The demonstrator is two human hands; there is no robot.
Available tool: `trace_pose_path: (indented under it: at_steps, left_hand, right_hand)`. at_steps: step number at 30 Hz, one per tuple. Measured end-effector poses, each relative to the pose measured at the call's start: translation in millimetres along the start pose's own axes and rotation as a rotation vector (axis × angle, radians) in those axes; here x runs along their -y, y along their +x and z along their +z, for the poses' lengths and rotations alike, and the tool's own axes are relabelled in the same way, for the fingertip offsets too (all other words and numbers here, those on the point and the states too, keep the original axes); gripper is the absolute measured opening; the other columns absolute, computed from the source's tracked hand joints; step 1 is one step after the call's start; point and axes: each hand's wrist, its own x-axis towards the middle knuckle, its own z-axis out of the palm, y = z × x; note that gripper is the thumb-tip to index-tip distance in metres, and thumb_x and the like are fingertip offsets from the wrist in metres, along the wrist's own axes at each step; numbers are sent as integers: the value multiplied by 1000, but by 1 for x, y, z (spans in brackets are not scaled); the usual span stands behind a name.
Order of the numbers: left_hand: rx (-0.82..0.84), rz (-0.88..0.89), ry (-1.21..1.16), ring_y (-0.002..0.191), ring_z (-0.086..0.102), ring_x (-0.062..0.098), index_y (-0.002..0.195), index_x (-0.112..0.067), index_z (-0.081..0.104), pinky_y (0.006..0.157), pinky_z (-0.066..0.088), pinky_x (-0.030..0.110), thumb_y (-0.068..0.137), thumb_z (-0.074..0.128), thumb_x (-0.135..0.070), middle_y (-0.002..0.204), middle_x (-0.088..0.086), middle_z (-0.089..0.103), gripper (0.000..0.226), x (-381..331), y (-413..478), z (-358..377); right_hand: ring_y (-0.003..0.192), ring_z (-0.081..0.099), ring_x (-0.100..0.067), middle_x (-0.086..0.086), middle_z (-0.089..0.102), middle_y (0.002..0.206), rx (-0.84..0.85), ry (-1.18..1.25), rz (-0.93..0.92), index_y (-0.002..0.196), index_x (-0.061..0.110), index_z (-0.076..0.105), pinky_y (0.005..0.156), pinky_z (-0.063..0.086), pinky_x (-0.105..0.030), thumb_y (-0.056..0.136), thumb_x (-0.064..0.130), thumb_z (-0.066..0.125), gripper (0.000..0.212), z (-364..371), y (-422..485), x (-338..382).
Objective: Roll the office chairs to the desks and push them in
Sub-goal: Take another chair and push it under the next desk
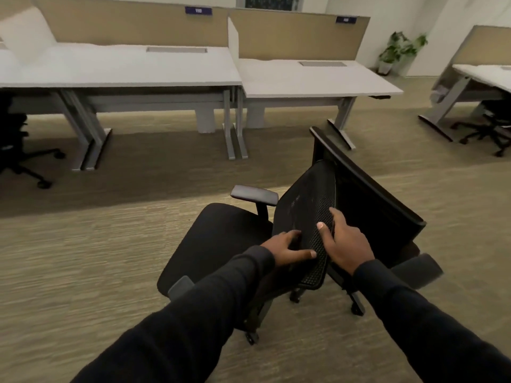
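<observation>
A black office chair (pixel 218 239) stands on the carpet just in front of me, its seat turned to the left and its mesh backrest (pixel 307 205) edge-on to me. My left hand (pixel 287 248) grips the near edge of the backrest from the left. My right hand (pixel 344 241) grips the same edge from the right. Two white desks stand ahead: one at the left (pixel 116 70) and one at the right (pixel 318 81), each with a beige divider panel behind it and open floor under it.
Another black chair (pixel 16 142) is tucked under the desk at the far left. A third chair (pixel 489 125) sits under a desk (pixel 486 76) at the right edge. A potted plant (pixel 398 48) stands in the back corner. Grey desk legs (pixel 235 125) rest on the carpet between the two desks.
</observation>
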Motion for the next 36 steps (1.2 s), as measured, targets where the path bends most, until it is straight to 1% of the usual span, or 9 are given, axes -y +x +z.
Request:
trace_pose_path:
  at_steps: [7,11,14,17,20,22,26,32,36]
  left_hand:
    - [175,-126,212,123,52,25,153,-25,23,106,46,43,55,79,-72,142,8,50,123,-16,8,-27]
    - [294,-150,231,106,62,20,132,-29,52,99,52,43,47,82,-61,117,-1,66,95,-7,3,-45]
    - [331,-170,145,108,62,18,135,-32,45,99,52,42,46,85,-56,118,-3,64,101,8,-11,-59]
    - [357,-201,69,114,56,17,151,-38,23,98,48,35,46,88,-50,126,-7,57,124,24,-25,-78]
    - [370,-232,17,121,52,17,156,-40,9,97,46,31,47,90,-45,137,-6,53,136,44,-37,-104]
    - [366,-258,5,126,51,20,155,-43,8,106,45,38,47,90,-43,143,-4,51,136,57,-43,-121]
    - [384,-305,-14,122,52,19,154,-48,9,97,49,35,54,90,-37,143,-6,49,129,84,-45,-163]
    - [400,-347,-50,104,56,6,147,-57,18,74,55,23,58,91,-33,119,-21,55,118,130,-43,-234]
    - [380,-370,-63,113,58,16,146,-57,24,95,55,38,59,89,-29,125,-13,57,113,166,-42,-285]
  right_hand:
    - [104,67,-36,-24,66,119,195,70,-38,159,23,12,92,54,-47,97,63,36,77,0,1,35]
    - [65,74,-21,-10,72,87,410,170,-86,156,28,16,54,59,-34,96,63,43,75,6,9,52]
    - [57,71,-17,-5,73,68,602,261,-151,151,27,31,47,53,-23,95,55,54,67,6,27,57]
    - [59,66,-5,4,68,64,411,173,-277,132,25,59,53,45,-14,93,53,58,48,9,55,56]
    - [75,58,-3,15,60,81,76,-157,-424,115,26,69,65,45,-22,91,58,56,42,15,86,56]
    - [100,56,-19,2,61,104,-51,-316,-510,115,24,68,85,49,-37,90,63,49,50,26,104,52]
    - [148,21,-25,-1,36,156,93,-368,-425,143,36,46,119,16,-53,91,76,25,69,56,134,58]
    - [152,8,-17,8,26,161,63,-216,-349,145,42,37,118,13,-59,80,90,16,83,98,164,107]
    - [152,4,-18,6,23,162,43,-181,-306,147,40,35,119,17,-59,76,94,18,91,123,186,151]
